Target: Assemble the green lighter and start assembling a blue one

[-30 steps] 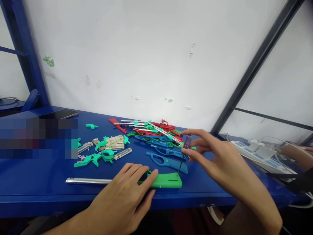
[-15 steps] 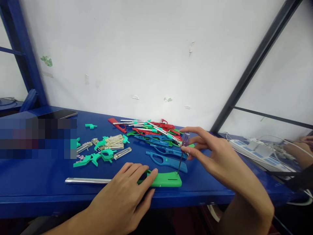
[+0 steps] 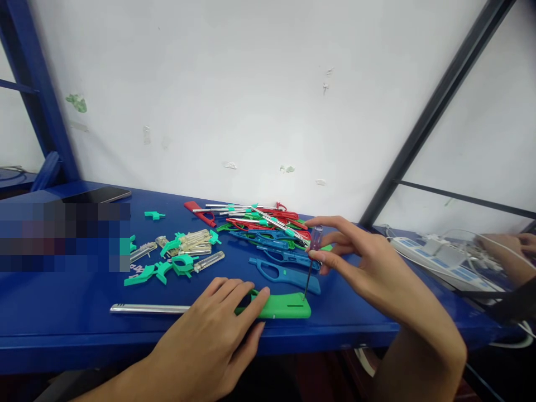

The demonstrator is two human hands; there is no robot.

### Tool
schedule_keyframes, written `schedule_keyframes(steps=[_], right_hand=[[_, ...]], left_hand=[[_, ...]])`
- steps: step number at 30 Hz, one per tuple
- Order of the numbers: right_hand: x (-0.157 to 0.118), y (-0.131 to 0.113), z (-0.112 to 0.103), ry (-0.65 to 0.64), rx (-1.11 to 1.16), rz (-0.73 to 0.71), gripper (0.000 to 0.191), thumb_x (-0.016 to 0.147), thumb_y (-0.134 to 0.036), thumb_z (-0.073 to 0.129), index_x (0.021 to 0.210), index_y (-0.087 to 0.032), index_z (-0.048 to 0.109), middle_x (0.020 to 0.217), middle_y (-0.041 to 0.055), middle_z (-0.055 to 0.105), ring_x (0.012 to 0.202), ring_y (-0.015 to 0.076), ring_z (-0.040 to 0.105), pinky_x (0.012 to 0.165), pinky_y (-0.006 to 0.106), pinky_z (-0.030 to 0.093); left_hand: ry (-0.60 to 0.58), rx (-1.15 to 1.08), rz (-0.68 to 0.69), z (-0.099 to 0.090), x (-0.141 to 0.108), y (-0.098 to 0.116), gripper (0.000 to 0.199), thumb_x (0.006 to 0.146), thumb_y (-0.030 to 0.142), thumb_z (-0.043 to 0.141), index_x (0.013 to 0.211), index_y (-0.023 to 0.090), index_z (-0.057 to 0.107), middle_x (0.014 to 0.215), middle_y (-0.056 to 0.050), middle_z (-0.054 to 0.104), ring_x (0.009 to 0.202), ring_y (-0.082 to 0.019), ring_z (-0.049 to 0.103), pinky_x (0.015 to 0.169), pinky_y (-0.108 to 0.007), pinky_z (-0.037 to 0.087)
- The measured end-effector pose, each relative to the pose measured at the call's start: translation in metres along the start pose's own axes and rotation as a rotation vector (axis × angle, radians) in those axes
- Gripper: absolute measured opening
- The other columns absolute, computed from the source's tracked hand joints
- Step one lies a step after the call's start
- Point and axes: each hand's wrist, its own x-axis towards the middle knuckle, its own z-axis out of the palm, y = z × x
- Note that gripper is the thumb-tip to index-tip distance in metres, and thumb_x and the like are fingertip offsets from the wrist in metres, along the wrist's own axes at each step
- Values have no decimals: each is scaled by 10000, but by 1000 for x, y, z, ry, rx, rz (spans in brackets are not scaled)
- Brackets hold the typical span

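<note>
A green lighter (image 3: pixel 288 306) with a long metal tube (image 3: pixel 146 309) lies along the front edge of the blue table. My left hand (image 3: pixel 218 324) is wrapped over its middle and holds it down. In my right hand (image 3: pixel 352 245) is a screwdriver (image 3: pixel 316 239) with a clear purple handle, gripped between thumb and fingers. Its shaft slants down and the tip touches the green body near its right end. Just behind lies a blue handle shell (image 3: pixel 288 276).
Behind is a pile of red, blue and green shells with metal tubes (image 3: pixel 268 220). Clear fuel tanks (image 3: pixel 195 242) and teal parts (image 3: pixel 183 264) lie left of centre. At the right are a power strip (image 3: pixel 435 262), cables and another person's hand (image 3: pixel 505 258).
The other person's hand at the right has shifted a little to the left. My hands, the screwdriver and the green lighter look nearly the same; the view has moved slightly.
</note>
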Motion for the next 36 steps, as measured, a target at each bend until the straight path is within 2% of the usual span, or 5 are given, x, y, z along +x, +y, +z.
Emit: schedule_keyframes(steps=[16,25,30,36], right_hand=[[-1,1,-1,6,7,12,370,1022,-279,705,1386,-327,657,793,-73,798,672,145,795,681,219,635],[-1,2,-3,24,3,-16,360,1024,-320,715,1382,-323,671,756,-63,787,665,172,788,623,245,620],[0,2,-2,4,7,-11,355,1012,-276,716,1364,-298,683,757,-61,783,635,161,779,650,246,634],[-1,1,-3,49,-22,-55,299,1008,-305,740,1304,-326,701,704,-81,764,654,167,776,637,246,608]], left_hand=[[33,26,5,0,1,-1,375,1114,214,441,1385,156,693,1189,-120,787,1067,-309,754,938,-492,603],[37,19,5,2,1,-1,381,1135,233,413,1385,163,692,1201,-119,786,1081,-302,750,939,-483,602],[36,8,4,1,0,-1,377,1141,234,404,1383,171,686,1215,-118,782,1094,-302,751,949,-498,600],[38,4,6,2,2,-1,377,1135,230,411,1385,169,686,1197,-121,783,1070,-307,753,922,-494,606]])
